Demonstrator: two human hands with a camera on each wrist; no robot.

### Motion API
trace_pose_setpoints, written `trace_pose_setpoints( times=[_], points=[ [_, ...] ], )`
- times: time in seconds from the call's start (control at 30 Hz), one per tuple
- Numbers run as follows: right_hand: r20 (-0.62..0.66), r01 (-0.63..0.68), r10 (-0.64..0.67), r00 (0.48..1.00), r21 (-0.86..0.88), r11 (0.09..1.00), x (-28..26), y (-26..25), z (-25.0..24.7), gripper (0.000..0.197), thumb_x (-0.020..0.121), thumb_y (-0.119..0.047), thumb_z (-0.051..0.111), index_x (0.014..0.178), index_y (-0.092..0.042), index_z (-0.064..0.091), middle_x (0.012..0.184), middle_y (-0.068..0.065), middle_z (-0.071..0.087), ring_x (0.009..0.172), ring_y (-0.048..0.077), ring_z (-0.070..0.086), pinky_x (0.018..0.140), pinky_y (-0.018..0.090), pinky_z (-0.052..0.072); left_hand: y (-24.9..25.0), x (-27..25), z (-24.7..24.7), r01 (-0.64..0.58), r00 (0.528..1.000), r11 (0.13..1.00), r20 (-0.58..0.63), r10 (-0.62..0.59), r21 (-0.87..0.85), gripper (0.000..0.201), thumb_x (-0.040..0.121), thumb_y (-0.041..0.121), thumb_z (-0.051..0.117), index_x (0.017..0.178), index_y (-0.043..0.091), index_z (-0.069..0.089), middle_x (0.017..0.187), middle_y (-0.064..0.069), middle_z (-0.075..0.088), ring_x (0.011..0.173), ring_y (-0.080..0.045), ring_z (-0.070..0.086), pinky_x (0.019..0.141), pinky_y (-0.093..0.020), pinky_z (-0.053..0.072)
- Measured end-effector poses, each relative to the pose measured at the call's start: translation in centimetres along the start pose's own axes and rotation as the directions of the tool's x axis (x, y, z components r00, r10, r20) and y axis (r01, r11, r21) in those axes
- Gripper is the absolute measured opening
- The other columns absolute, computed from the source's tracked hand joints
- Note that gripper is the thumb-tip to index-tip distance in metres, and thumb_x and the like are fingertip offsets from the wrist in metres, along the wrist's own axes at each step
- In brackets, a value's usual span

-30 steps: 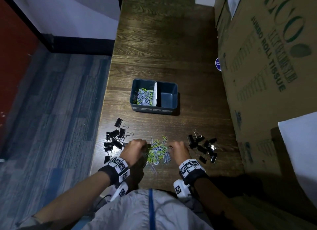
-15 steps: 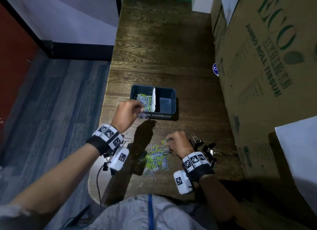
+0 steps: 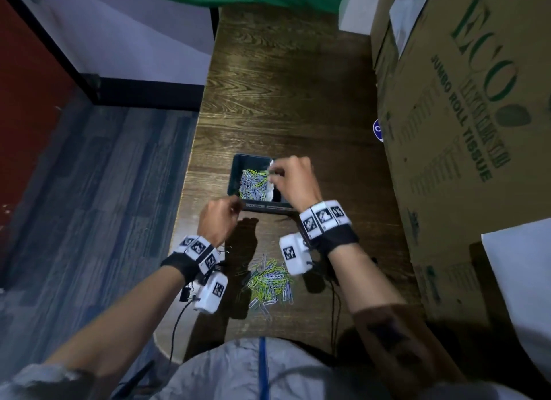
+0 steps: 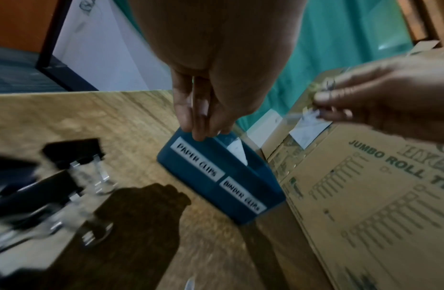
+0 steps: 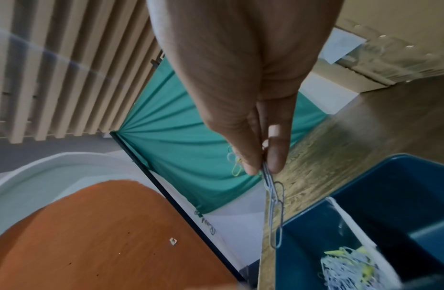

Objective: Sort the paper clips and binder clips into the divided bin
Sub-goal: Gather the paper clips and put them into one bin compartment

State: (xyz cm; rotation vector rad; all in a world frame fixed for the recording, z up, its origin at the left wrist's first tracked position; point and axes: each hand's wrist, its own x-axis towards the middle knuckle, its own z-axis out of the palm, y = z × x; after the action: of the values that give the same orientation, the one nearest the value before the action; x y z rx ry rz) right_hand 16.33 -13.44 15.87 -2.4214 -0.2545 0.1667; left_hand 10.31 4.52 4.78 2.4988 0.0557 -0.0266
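The dark blue divided bin (image 3: 234, 173) sits mid-table, labelled for paper clips on the left and binder clips on the right (image 4: 210, 186). Its left compartment holds coloured paper clips (image 3: 253, 183) (image 5: 347, 268). My right hand (image 3: 272, 173) hovers over the white divider, pinching several paper clips (image 5: 274, 196) between thumb and fingers (image 5: 265, 166). My left hand (image 3: 235, 204) hangs at the bin's front left corner with loose fingers (image 4: 198, 121), holding nothing. A loose paper clip pile (image 3: 268, 280) lies near me. Black binder clips (image 4: 71, 166) lie left, mostly hidden by my left wrist.
A tall cardboard box (image 3: 462, 131) walls off the table's right side, and a white sheet (image 3: 521, 280) lies at front right. The table's left edge (image 3: 190, 173) drops to blue carpet. Dark wood table (image 3: 283, 86) stretches beyond the bin.
Both hands were at the paper clip pile. The left went to the bin and has drawn back to its front corner. The right lifted from the pile with clips to above the bin.
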Motion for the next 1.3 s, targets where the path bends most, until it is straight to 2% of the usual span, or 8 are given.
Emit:
trace_pose_setpoints(
  times=[0.13,0.27,0.4,0.53,0.63,0.93,1.13,1.3],
  points=[
    [-0.039,0.027,-0.028,0.999,-0.014,1.0,2.6,-1.2,0.8,0.022,0.084,-0.011,0.077,0.106,-0.012,0.077,0.104,0.009,0.076,0.097,0.021,0.07,0.085,0.021,0.047,-1.6,-4.1,1.2,-0.016,0.992,1.0,0.123,0.018,-0.011,0.03,0.076,-0.004,0.069,0.097,0.017,0.075,0.088,-0.002,0.075,0.076,-0.014,0.069,0.073,-0.029,0.057],
    [-0.037,0.037,-0.039,0.999,-0.046,0.998,1.1,0.9,2.9,0.028,0.081,-0.009,0.08,0.108,-0.013,0.075,0.102,0.007,0.076,0.093,0.021,0.071,0.086,0.031,0.056,-2.4,-7.1,2.3,-0.055,0.97,0.997,0.239,0.041,0.051,0.031,0.076,-0.003,0.064,0.098,0.016,0.074,0.091,-0.001,0.074,0.081,-0.016,0.068,0.072,-0.015,0.045],
    [0.123,-0.012,0.02,0.992,-0.064,0.998,-3.9,6.0,6.2,0.015,0.086,-0.005,0.074,0.1,-0.009,0.074,0.089,0.006,0.073,0.079,0.018,0.071,0.075,0.03,0.06,-3.0,-9.2,3.2,-0.106,0.922,0.991,0.38,0.068,0.078,0.01,0.087,0.012,0.063,0.095,0.016,0.066,0.092,-0.001,0.067,0.084,-0.02,0.065,0.074,-0.029,0.05],
    [0.432,-0.205,0.295,0.852,-0.244,0.948,-9.7,11.2,9.0,0.055,0.086,-0.016,0.075,0.136,-0.02,0.055,0.138,0.012,0.054,0.118,0.028,0.061,0.096,0.039,0.054,-2.9,-10.9,4.6,-0.115,0.855,0.974,0.518,-0.004,0.197,0.032,0.089,0.03,0.064,0.115,0.015,0.053,0.108,-0.004,0.055,0.091,-0.024,0.061,0.077,-0.033,0.05],
    [0.53,-0.21,0.354,0.77,-0.314,0.926,-12.5,13.6,10.9,0.087,0.075,-0.017,0.084,0.146,-0.031,0.037,0.147,0.002,0.022,0.132,0.033,0.046,0.105,0.05,0.046,-2.6,-11.6,5.5,-0.132,0.823,0.949,0.565,-0.056,0.286,0.039,0.087,0.012,0.059,0.124,0.006,0.047,0.12,-0.011,0.045,0.102,-0.031,0.057,0.084,-0.039,0.049],
    [0.443,-0.094,0.223,0.868,-0.293,0.951,-15.4,12.5,13.4,0.079,0.08,-0.004,0.074,0.145,-0.029,0.036,0.143,0.007,0.03,0.125,0.03,0.047,0.101,0.046,0.049,-0.8,-12.0,7.3,-0.187,0.843,0.966,0.534,0.065,0.179,0.036,0.091,0.028,0.061,0.122,0.015,0.048,0.119,-0.008,0.048,0.092,-0.026,0.061,0.072,-0.034,0.048],
    [0.344,-0.109,0.24,0.908,-0.36,0.926,-15.2,12.4,12.4,0.096,0.071,0.006,0.07,0.145,-0.032,0.022,0.133,0.007,0.029,0.118,0.032,0.046,0.089,0.044,0.052,-1.5,-13.1,8.0,-0.226,0.813,0.944,0.581,0.046,0.242,0.095,0.071,0.07,0.063,0.144,0.023,0.025,0.132,0.0,0.035,0.112,-0.018,0.043,0.086,-0.035,0.051],
    [0.43,-0.042,0.236,0.871,-0.412,0.91,-15.0,11.2,11.5,0.089,0.076,0.006,0.069,0.146,-0.028,0.026,0.143,0.015,0.027,0.127,0.04,0.038,0.096,0.052,0.048,-1.6,-13.3,8.9,-0.25,0.827,0.929,0.558,0.06,0.271,0.097,0.077,0.044,0.072,0.151,0.021,0.013,0.142,-0.004,0.03,0.118,-0.02,0.043,0.089,-0.032,0.051]
  ],
)
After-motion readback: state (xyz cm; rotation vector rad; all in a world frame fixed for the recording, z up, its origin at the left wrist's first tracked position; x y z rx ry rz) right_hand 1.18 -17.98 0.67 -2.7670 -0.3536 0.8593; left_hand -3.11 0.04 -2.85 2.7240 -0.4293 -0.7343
